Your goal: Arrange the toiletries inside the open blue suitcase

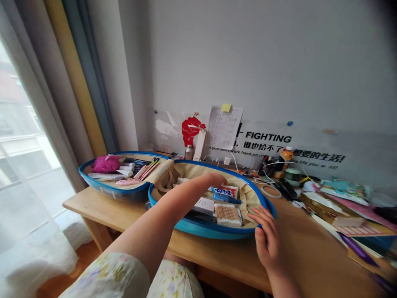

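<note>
1. Left hand [214, 180] is held with its fingers curled downward over the right half of the open case [204, 231], close above the carton [225, 191]; whether anything is grasped by it cannot be told.
2. Right hand [266, 236] is kept relaxed and open, not clenched, with its fingers spread. The fingertips [252, 211] are laid just over the blue rim on the near right side of the case, and nothing is seen to be grasped.
3. The case is set open on a wooden desk [305, 236], with its two blue-rimmed halves placed side by side and lined in beige fabric.
4. Cotton swabs [228, 214], a white box [204, 205] and a blue tube [226, 198] are packed into the right half, beside the carton.
5. A pink puff [106, 164], white tubes [125, 168] and pink brushes [148, 168] are laid in the left half.
6. A floral sleeve [105, 275] is worn on the left arm.
7. A metal bottle [188, 152] is stood behind the case, below a paper list [223, 127] and a red fist cutout [192, 130] fixed to the wall [279, 62].
8. Papers [347, 219] and cables [273, 169] are spread across the desk to the right, and a curtain [74, 82] is hung to the left.
</note>
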Demonstrator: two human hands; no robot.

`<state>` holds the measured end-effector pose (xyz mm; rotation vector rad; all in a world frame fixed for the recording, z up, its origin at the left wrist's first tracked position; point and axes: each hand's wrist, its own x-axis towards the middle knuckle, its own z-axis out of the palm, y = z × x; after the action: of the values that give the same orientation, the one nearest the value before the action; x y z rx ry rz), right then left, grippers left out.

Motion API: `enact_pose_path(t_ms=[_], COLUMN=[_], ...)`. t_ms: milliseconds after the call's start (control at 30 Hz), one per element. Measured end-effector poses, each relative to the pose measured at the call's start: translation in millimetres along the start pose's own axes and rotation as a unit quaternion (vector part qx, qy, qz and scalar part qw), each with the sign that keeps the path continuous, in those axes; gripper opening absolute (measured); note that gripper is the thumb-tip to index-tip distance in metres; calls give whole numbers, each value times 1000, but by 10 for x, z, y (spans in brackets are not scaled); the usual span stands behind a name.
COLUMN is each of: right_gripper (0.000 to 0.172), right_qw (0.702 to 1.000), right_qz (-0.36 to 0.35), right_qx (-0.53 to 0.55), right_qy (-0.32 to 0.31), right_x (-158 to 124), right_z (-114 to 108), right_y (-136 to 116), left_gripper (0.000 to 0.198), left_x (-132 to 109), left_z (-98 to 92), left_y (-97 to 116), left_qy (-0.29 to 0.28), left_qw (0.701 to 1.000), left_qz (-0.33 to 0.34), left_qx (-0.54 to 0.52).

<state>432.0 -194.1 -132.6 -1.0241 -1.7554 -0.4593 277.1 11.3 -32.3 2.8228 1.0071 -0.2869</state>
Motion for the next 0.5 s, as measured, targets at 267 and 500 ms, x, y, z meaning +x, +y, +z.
enact_pose_path(t_ms=[267,500], right_gripper=[31,31], right_qw=[1000,1000], right_qz=[-3,0], right_qx=[-7,-1], right_qy=[3,-2], right_x=[20,17], right_z=[-11,-7], right_y=[-13,15], left_gripper=[47,38], left_x=[115,48], left_z=[136,134], left_y=[-12,-50], left_qy=[5,44], left_qw=[1000,998], left_qz=[-15,18], left_qx=[-21,-48])
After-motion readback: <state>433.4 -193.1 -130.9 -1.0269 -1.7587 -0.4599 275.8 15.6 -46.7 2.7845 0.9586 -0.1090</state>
